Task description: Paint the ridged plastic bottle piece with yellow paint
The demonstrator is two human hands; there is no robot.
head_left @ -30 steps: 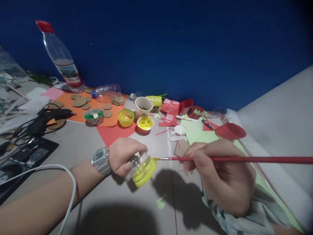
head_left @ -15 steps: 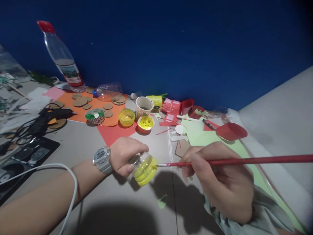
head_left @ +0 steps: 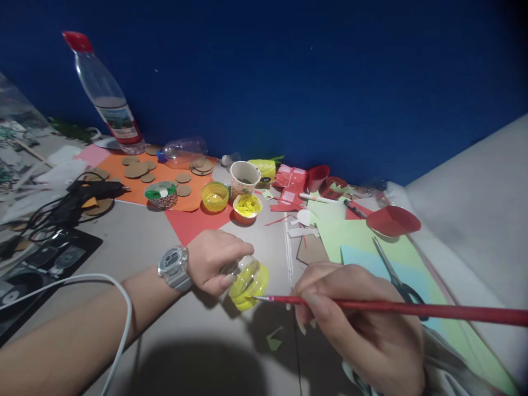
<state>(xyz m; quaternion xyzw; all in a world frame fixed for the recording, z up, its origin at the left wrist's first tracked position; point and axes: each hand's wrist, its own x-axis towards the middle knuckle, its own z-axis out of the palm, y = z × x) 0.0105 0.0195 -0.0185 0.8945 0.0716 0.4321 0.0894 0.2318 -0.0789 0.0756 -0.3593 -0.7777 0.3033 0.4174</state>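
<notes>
My left hand (head_left: pixel 216 261), with a grey watch on its wrist, is closed on a cut clear plastic bottle piece (head_left: pixel 249 281). Yellow paint coats much of that piece, while the part near my fingers is still see-through. A red paintbrush (head_left: pixel 391 309) is pinched in my right hand (head_left: pixel 363 324), and its tip touches the lower part of the yellow surface. Beyond my hands stand a small cup of yellow paint (head_left: pixel 246 209), a yellow-coated bowl (head_left: pixel 215 197) and a paper cup (head_left: pixel 245 179) with dark liquid inside.
A tall bottle (head_left: pixel 111 104) stands at the back left near a glue gun (head_left: pixel 99 190). Cardboard discs (head_left: pixel 138 169) lie on orange paper. Scissors (head_left: pixel 396 275) rest on coloured sheets at right. A white cable (head_left: pixel 124 324) crosses my left forearm.
My right hand and the paintbrush have moved down and slightly left, bringing the tip lower on the bottle piece. The scissors now show behind my right hand.
</notes>
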